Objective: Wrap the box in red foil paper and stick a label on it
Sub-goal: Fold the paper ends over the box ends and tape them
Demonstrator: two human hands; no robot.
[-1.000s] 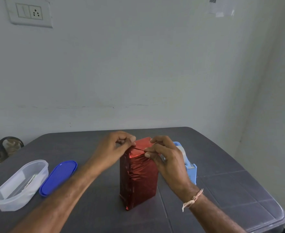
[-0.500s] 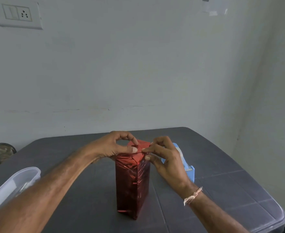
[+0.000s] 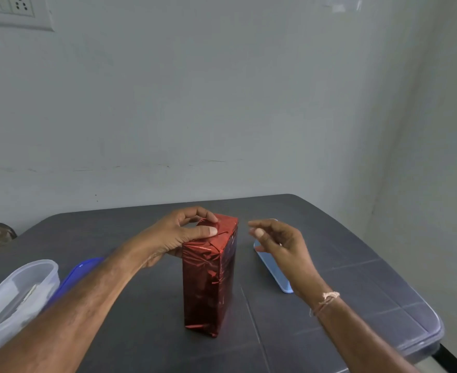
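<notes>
Left hand [image 3: 176,235] grips the box [image 3: 208,281] top between thumb and curled fingers; right hand [image 3: 281,246] hovers apart, loosely curled.

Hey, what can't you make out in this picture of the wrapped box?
Head view:
- Blue dispenser: mostly behind right hand.
- Clear tub: cut by left edge, contents blurred.
- Wrapped box top folds: partly under left hand.
- Label: none visible; far faces hidden.

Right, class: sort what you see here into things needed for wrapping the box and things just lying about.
Job in hand: red foil-wrapped box; left hand gripping its top; right hand beside it; light blue tape dispenser, probably.
Lying about: clear plastic tub; blue lid; wall socket.
</notes>
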